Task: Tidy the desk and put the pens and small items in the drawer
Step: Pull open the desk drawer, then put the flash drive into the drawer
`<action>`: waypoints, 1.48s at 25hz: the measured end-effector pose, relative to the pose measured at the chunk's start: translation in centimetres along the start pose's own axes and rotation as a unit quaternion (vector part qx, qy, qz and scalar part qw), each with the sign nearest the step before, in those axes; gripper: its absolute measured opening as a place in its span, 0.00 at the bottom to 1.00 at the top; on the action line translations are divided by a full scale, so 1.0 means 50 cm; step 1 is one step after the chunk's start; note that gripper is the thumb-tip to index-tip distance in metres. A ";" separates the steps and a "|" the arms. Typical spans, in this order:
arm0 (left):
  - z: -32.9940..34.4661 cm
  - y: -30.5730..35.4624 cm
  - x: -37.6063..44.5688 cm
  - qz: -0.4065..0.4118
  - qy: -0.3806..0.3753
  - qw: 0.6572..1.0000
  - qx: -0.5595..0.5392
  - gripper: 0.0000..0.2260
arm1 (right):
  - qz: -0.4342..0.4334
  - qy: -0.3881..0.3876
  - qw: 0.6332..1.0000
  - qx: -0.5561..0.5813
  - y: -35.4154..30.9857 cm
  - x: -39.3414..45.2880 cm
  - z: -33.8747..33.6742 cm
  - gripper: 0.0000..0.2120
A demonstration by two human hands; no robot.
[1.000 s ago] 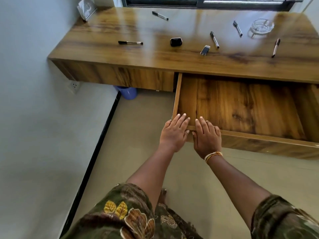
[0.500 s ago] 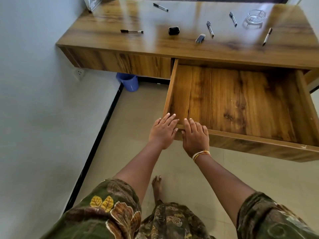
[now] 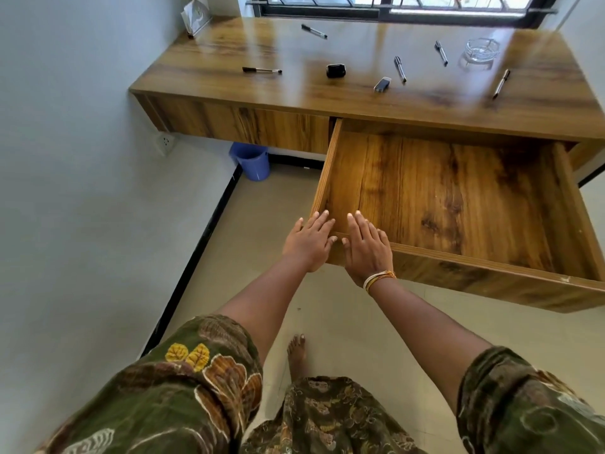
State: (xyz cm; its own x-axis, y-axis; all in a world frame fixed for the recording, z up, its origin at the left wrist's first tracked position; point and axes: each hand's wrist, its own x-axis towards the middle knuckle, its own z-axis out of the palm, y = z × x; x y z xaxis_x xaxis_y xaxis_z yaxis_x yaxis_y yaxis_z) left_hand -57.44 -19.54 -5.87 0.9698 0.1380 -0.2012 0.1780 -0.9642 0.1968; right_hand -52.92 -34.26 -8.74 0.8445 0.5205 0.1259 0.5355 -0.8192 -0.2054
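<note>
The wooden drawer (image 3: pixel 458 204) stands pulled far out of the desk (image 3: pixel 360 99), with nothing lying inside. My left hand (image 3: pixel 307 244) and my right hand (image 3: pixel 366 250) lie side by side at the drawer's front left corner, fingers straight over the front rim. Several pens lie scattered on the desk top: one at the left (image 3: pixel 262 70), one at the back (image 3: pixel 314 31), three on the right (image 3: pixel 400 69) (image 3: pixel 441 53) (image 3: pixel 501 83). A small black item (image 3: pixel 336 70) and a small silver-and-black item (image 3: pixel 382 84) lie near the middle.
A glass ashtray (image 3: pixel 483 50) sits at the desk's back right. A white card holder (image 3: pixel 195 15) stands in the back left corner by the wall. A blue bucket (image 3: pixel 251 160) is on the floor under the desk. My bare foot (image 3: pixel 296 353) is below the drawer.
The drawer has slid further out toward me with both hands on its front left corner. The fingers now lie straighter over the rim.
</note>
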 end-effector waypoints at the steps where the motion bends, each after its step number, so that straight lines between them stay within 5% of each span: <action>1: -0.010 -0.009 0.003 -0.012 0.023 1.000 -0.007 0.24 | -0.007 -0.001 1.000 0.004 -0.005 0.020 -0.008 0.24; 12: -0.154 -0.113 0.229 -0.019 0.068 0.997 -0.001 0.26 | 0.011 -0.012 1.000 -0.006 -0.010 0.320 -0.039 0.26; 25: -0.270 -0.137 0.617 -0.036 0.029 0.999 -0.018 0.28 | 0.093 0.026 0.995 0.012 0.122 0.704 -0.053 0.26; 30: -0.277 -0.115 0.745 -0.095 -0.064 0.990 -0.081 0.31 | 0.163 0.039 0.983 0.071 0.189 0.826 -0.049 0.28; 37: -0.260 -0.113 0.795 -0.121 -0.176 0.976 -0.037 0.36 | 0.303 0.018 0.952 0.049 0.218 0.943 -0.052 0.36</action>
State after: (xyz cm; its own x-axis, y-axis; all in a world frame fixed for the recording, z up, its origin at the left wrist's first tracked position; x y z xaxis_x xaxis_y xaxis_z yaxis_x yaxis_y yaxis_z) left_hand -17.75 -5.65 -2.48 0.7831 0.2614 -0.5643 0.4190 -0.8923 0.1681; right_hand -7.25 -19.28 -2.54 0.9987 -0.0497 -0.0123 -0.0509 -0.9389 -0.3404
